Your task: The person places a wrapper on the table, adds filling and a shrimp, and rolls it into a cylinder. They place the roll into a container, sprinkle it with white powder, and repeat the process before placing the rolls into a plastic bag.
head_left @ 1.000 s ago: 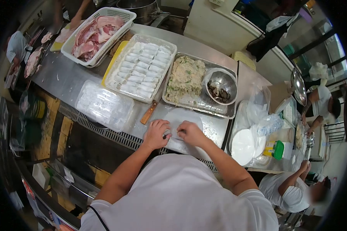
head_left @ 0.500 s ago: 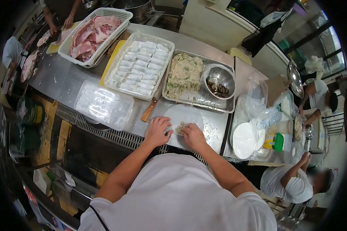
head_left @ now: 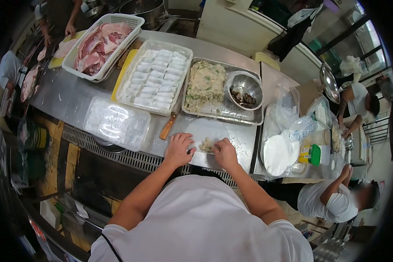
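Note:
A round, thin white wrapper lies flat on the steel counter in front of me. On its near part sits a small heap of pale filling, between my two hands. My left hand rests at the wrapper's left edge, fingers curved and thumb apart from them. At the near right edge, my right hand pinches the wrapper beside the filling. Behind the wrapper stands a metal tray with a block of green-flecked filling. A wooden handle lies to its left; its other end is hidden.
White rolls fill a plastic tray at the back. A lidded clear container stands left, beyond it a basket of raw meat. A steel bowl sits in the metal tray. White wrappers lie right. Co-workers stand on both sides.
My right hand has moved off the filling to the right, onto the wrapper's edge, so the heap shows more fully. My left hand has hardly moved.

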Motion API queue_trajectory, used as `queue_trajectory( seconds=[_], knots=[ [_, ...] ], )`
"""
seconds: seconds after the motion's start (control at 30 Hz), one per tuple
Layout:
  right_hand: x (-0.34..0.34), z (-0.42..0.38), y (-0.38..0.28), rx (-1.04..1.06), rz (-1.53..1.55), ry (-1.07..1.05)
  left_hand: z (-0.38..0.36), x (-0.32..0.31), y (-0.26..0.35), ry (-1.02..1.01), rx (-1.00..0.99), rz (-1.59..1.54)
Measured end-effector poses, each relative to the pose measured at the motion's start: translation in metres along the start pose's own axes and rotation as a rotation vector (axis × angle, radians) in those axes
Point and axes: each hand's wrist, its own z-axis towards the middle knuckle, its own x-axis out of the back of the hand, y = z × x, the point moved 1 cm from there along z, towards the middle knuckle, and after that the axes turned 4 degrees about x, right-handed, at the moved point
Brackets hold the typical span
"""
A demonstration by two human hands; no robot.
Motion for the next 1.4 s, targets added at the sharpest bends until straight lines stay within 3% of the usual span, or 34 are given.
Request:
queue_trajectory(
  seconds=[0.1,0.2,0.4,0.6,0.7,0.9,1.1,1.17,1.23,1.4],
  knots=[
    [-0.01,0.01,0.026,0.092,0.012,-0.069,0.0,0.0,0.001,-0.001,-0.003,0.003],
    [0.011,0.023,-0.009,0.248,-0.003,-0.118,0.0,-0.001,0.001,-0.015,0.018,0.0],
    [0.008,0.034,-0.007,0.312,-0.165,-0.393,0.001,-0.001,0.001,-0.024,0.026,0.016],
    [0.004,0.028,-0.007,0.376,-0.072,-0.248,0.001,-0.001,0.002,-0.029,0.031,0.019],
    [-0.002,0.027,-0.004,0.462,-0.144,-0.336,0.002,-0.001,0.002,-0.009,0.011,0.025],
    [-0.009,0.022,0.005,0.504,-0.081,-0.253,0.002,-0.002,0.003,-0.004,-0.005,0.018],
    [0.013,0.03,-0.016,0.405,-0.032,-0.186,0.003,-0.003,0.001,0.0,-0.004,0.02],
    [0.028,0.06,-0.007,0.267,0.132,-0.039,0.0,-0.005,0.002,-0.001,0.013,0.015],
    [0.047,0.105,0.005,0.262,0.105,0.009,0.003,-0.005,0.002,-0.002,0.026,0.016],
    [0.038,0.185,0.03,0.185,-0.073,-0.341,0.004,-0.002,0.006,0.0,0.024,0.024]
  ],
)
